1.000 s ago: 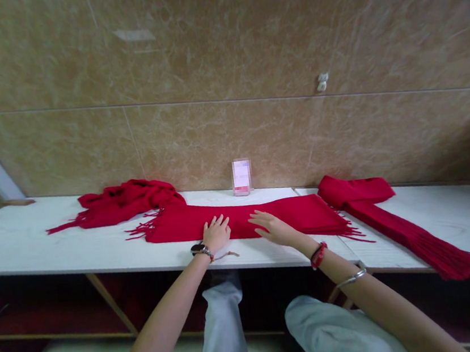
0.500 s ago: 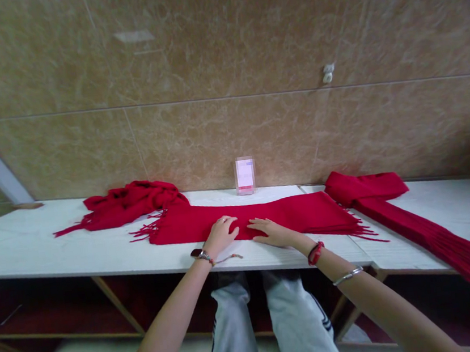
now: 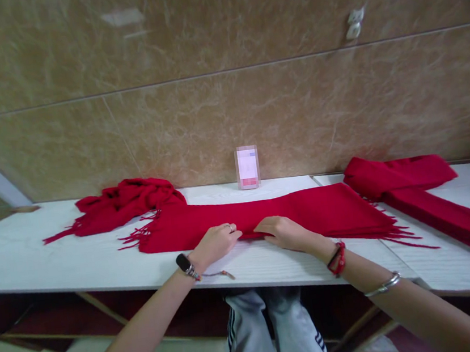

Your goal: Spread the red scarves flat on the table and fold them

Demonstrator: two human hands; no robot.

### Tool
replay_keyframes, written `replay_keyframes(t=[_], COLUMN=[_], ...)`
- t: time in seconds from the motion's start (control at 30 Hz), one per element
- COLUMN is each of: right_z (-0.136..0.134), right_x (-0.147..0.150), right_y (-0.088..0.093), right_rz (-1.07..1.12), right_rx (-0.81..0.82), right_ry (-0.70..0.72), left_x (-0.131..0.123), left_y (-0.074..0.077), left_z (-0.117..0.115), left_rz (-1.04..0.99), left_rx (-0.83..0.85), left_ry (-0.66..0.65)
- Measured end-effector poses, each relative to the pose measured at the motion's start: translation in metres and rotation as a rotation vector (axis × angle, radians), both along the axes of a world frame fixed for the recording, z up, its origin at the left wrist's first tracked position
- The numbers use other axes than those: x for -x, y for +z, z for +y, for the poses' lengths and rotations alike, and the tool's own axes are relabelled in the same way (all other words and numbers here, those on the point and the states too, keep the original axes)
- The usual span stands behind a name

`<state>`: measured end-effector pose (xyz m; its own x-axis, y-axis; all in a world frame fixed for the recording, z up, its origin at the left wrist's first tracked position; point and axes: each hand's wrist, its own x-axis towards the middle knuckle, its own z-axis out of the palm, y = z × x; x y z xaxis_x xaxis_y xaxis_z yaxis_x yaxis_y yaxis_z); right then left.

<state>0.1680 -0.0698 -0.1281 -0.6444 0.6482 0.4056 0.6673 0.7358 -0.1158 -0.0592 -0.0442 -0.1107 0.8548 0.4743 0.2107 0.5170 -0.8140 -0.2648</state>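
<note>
A red fringed scarf (image 3: 307, 207) lies folded lengthwise in a long flat strip in front of me, fringes at both ends. At the middle of its near edge, my left hand (image 3: 218, 241) has its fingers closed on the cloth. Close beside it, my right hand (image 3: 282, 232) grips the same edge, fingers bent and thumb low. The undersides of the fingers are hidden. To the left, a crumpled red scarf (image 3: 131, 203) touches the strip's end. On the right, another red scarf (image 3: 402, 175) lies folded over itself with a long pleated tail.
The white tabletop (image 3: 78, 263) runs along a brown marbled wall (image 3: 194, 124). A phone-like upright screen (image 3: 247, 167), blurred out, leans at the wall behind the strip. Open shelves sit under the front edge. A small white fitting (image 3: 354, 24) is on the wall.
Both hands have come from resting on the strip's surface to its near edge, and their fingers have closed on it. The view has shifted and tilted slightly.
</note>
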Motion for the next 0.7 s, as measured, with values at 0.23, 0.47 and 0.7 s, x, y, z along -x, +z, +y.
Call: replay_keyframes(t=[0.23, 0.47, 0.7], right_z=[-0.0068, -0.0053, -0.0055], right_x=[0.0035, 0.0063, 0.0015], right_y=[-0.0010, -0.0042, -0.0095], right_rz=[-0.045, -0.042, 0.066], right_rx=[-0.186, -0.194, -0.082], right_ry=[-0.078, -0.042, 0.107], left_x=[-0.0066, -0.0061, -0.0049], left_y=[-0.0015, -0.0035, -0.0019], left_z=[0.0085, 0.0056, 0.0049], left_rz=[-0.004, -0.007, -0.135], left_rx=[-0.044, -0.020, 0.274], left_ry=[-0.124, -0.149, -0.181])
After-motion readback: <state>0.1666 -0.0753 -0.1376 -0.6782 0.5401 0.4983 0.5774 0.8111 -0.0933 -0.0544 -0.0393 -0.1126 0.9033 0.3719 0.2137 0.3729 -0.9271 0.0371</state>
